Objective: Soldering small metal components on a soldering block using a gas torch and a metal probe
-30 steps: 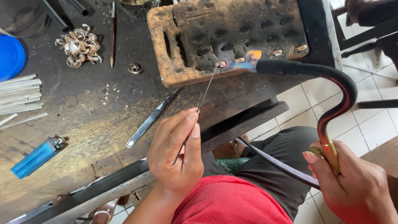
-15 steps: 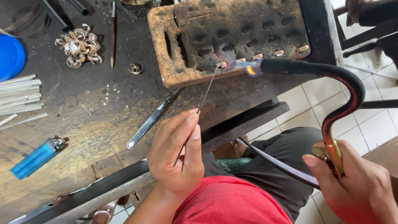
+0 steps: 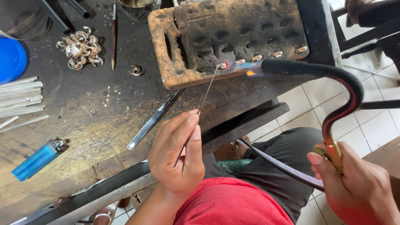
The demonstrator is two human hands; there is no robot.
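My left hand (image 3: 177,152) pinches a thin metal wire (image 3: 206,93) whose tip touches a small glowing metal piece (image 3: 221,66) on the front edge of a scorched, pitted soldering block (image 3: 233,33). My right hand (image 3: 354,183) grips the brass handle of a curved black gas torch (image 3: 329,87). Its nozzle points left and a blue-orange flame (image 3: 249,69) plays on the glowing piece. Several more small metal pieces (image 3: 277,53) line the block's edge to the right.
Long tweezers (image 3: 152,121) lie on the dark wooden bench (image 3: 83,125). A blue lighter (image 3: 36,160) rests front left, metal rods (image 3: 18,98) and a blue lid (image 3: 10,58) at far left, a pile of curled metal rings (image 3: 80,48) behind. A hose (image 3: 279,164) crosses my lap.
The torch flame has crept slightly left along the block's edge, and the piece under the wire tip now glows. Both hands have stayed nearly still.
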